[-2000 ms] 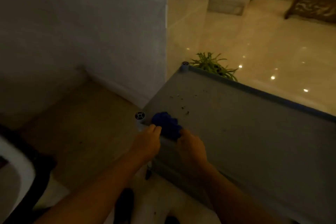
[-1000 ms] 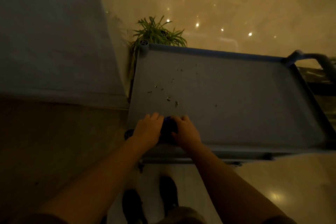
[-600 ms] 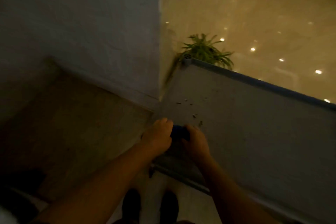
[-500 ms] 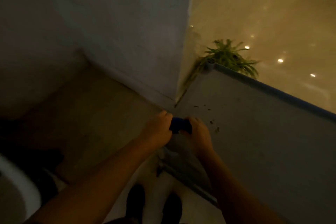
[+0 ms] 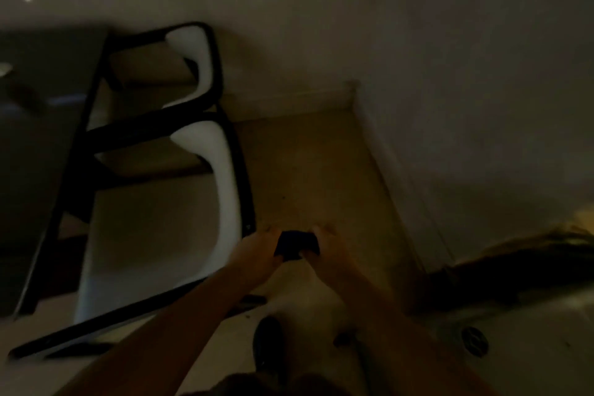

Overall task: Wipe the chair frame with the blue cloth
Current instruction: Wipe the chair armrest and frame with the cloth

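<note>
- A small bunched cloth (image 5: 297,245), dark in this dim light and taken to be the task's blue one, is held in the air between both hands, just right of the near black tubular chair frame (image 5: 241,170) and not touching it.
- The left hand (image 5: 257,252) is closed round the cloth's left side, with fingers curled; the right hand (image 5: 328,251) is closed round its right side in the same way. How tightly each grips cannot be told from the blur.
- The step in hand is judged to be readying or folding the cloth before wiping; no contact with the frame is seen yet.
- The next move is judged to call for the cloth being carried a short way left to the frame's black tube, pressed on it and drawn along its length, probably with one hand freed to steady the chair.
- Two chairs are counted: the near one and a second white-shelled, black-framed chair (image 5: 205,64) beyond it, both drawn up to a dark table (image 5: 41,125) left of the frame.
- One cloth and two hands are counted; one dark shoe (image 5: 268,347) is made out below the hands, right of the frame's lowest bar.
- A beige floor (image 5: 321,177) lies to the right of the frame.
</note>
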### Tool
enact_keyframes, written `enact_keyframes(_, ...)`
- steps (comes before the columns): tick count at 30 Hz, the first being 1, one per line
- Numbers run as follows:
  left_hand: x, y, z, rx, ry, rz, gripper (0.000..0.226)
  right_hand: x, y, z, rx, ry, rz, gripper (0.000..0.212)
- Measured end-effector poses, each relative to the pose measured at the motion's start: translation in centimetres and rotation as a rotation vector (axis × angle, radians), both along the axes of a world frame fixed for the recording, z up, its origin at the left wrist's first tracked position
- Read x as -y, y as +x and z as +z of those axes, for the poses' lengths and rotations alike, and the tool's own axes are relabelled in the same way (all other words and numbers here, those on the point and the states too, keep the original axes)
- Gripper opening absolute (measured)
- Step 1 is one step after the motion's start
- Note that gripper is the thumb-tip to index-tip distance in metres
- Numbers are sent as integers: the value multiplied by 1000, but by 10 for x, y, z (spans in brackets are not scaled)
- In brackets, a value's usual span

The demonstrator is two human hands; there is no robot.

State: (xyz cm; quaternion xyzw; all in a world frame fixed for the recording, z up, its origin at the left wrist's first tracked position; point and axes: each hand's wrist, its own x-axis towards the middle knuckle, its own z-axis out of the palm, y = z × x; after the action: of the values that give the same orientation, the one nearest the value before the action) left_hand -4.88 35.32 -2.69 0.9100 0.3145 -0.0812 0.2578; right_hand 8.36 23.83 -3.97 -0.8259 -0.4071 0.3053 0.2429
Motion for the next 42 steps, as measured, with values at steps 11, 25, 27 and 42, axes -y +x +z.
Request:
enact_keyframes(11,-69,-76,-57,-15,-210,205,35,-89,-64,-44,-13,-162,145,21)
enact_keyframes(25,-79,-63,-107,-94,-221,340,31,-118,-68,-87,60,-421,73,50)
enact_keyframes(27,-83,-60,-111,-103,-226,325,29,-121,-64,-90,72,-421,84,52)
enact_keyframes(42,-163,18,-129,74,-113,495,22,-220,15,-116,59,-233,115,38)
